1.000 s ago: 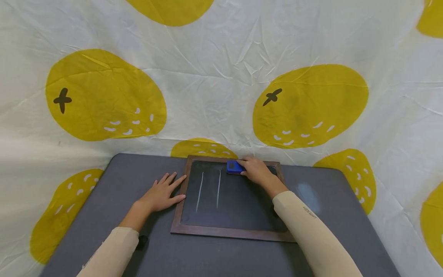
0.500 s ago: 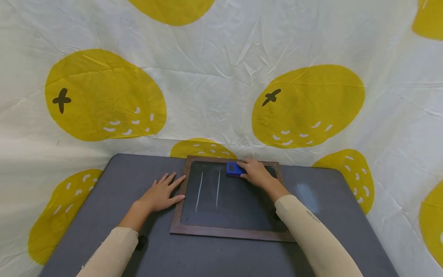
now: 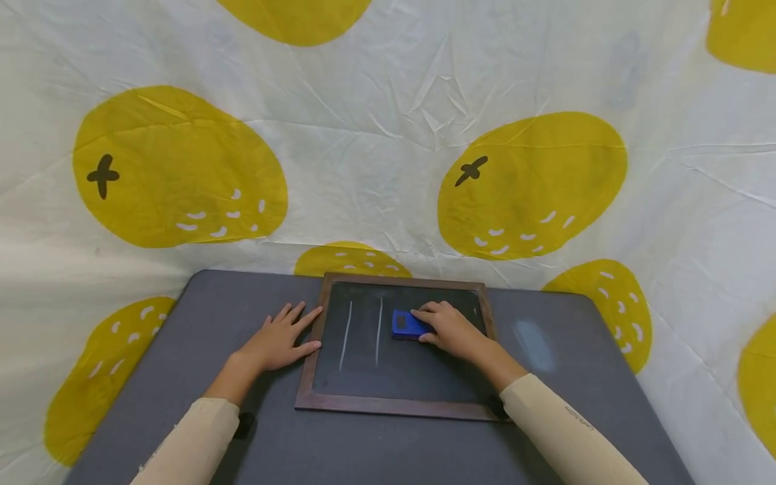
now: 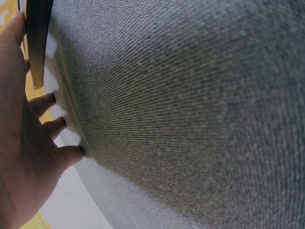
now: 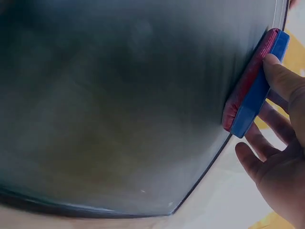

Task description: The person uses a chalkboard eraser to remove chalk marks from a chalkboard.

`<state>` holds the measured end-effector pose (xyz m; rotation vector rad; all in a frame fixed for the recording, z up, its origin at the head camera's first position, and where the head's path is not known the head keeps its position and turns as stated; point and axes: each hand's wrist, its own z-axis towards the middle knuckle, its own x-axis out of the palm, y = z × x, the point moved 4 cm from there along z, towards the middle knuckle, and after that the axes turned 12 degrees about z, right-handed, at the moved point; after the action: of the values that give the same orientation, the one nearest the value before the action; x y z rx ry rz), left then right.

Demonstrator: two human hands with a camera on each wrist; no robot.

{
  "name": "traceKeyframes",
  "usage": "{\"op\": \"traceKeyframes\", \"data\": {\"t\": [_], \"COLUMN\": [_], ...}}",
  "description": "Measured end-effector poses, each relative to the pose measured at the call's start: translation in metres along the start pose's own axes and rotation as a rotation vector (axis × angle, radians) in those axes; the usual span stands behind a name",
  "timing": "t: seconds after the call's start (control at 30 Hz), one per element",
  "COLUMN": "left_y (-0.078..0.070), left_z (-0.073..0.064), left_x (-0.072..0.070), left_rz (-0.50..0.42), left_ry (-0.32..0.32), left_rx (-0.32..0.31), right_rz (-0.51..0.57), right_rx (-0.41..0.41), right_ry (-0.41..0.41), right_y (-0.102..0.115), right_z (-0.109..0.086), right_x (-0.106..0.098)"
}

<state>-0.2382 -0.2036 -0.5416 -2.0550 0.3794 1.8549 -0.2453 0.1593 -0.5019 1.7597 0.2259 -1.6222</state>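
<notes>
A wood-framed blackboard (image 3: 358, 377) lies on the table, with two long chalk lines (image 3: 346, 337) on its left half. My right hand (image 3: 451, 330) grips a blue chalkboard eraser (image 3: 403, 324) right of those lines. In the right wrist view, the red felt side of the eraser (image 5: 252, 86) lies against the board, and the thumb presses its blue back. My left hand (image 3: 279, 342) rests with spread fingers at the left of the board, thumb and index finger touching the frame. In the left wrist view, the other fingertips of the left hand (image 4: 28, 138) touch the table cloth.
The grey table (image 3: 339, 444) extends around the board on all sides. A white curtain (image 3: 364, 168) with yellow fruit prints hangs close behind the table's far edge. A small chalk mark (image 3: 475, 311) shows near the board's upper right corner.
My right hand has drawn the eraser from the board's top edge down toward me. This uncovers the upper right of the board. My left hand has stayed in place.
</notes>
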Motion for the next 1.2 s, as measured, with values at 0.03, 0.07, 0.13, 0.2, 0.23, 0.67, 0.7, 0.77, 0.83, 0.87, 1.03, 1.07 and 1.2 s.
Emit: {"op": "traceKeyframes", "data": {"t": [0.03,0.07,0.13,0.2,0.23,0.67,0.7,0.77,0.83,0.87,1.03,1.07,1.2], "left_y": [0.000,-0.001,-0.001,-0.002,-0.002,0.000,0.000,0.000,0.000,0.000,0.001,0.001,-0.001], "left_z": [0.000,0.000,0.000,0.000,0.000,-0.001,-0.001,-0.001,-0.001,-0.001,-0.001,-0.001,-0.001], "left_x": [0.000,0.001,0.001,0.001,0.001,0.000,0.000,0.000,0.001,0.001,0.001,0.000,0.000], "left_rz": [-0.002,-0.002,-0.007,-0.010,-0.010,0.006,0.005,0.001,-0.001,-0.001,0.002,0.001,-0.003], "left_ry": [0.001,0.001,0.002,0.002,0.000,-0.011,-0.009,-0.008,-0.010,-0.012,-0.025,-0.027,-0.025], "left_rx": [0.002,0.003,0.005,0.002,0.002,-0.010,-0.010,-0.009,-0.006,-0.006,-0.011,-0.011,-0.003], "right_rz": [0.001,0.004,0.014,0.014,0.015,0.017,0.017,0.011,0.007,0.005,-0.002,-0.007,-0.027], "right_rx": [-0.012,-0.023,-0.049,-0.084,-0.097,-0.239,-0.241,-0.243,-0.246,-0.247,-0.237,-0.232,-0.214], "right_ry": [0.001,0.002,0.001,-0.005,-0.004,0.034,0.033,0.024,0.012,0.008,0.008,0.008,0.001], "right_y": [0.003,0.005,0.011,0.018,0.022,0.049,0.049,0.050,0.050,0.050,0.048,0.047,0.041], "right_z": [-0.005,-0.009,-0.020,-0.030,-0.035,-0.077,-0.078,-0.080,-0.080,-0.079,-0.074,-0.073,-0.065], "right_x": [0.001,0.003,0.006,0.010,0.011,0.021,0.022,0.022,0.022,0.023,0.022,0.022,0.021]}}
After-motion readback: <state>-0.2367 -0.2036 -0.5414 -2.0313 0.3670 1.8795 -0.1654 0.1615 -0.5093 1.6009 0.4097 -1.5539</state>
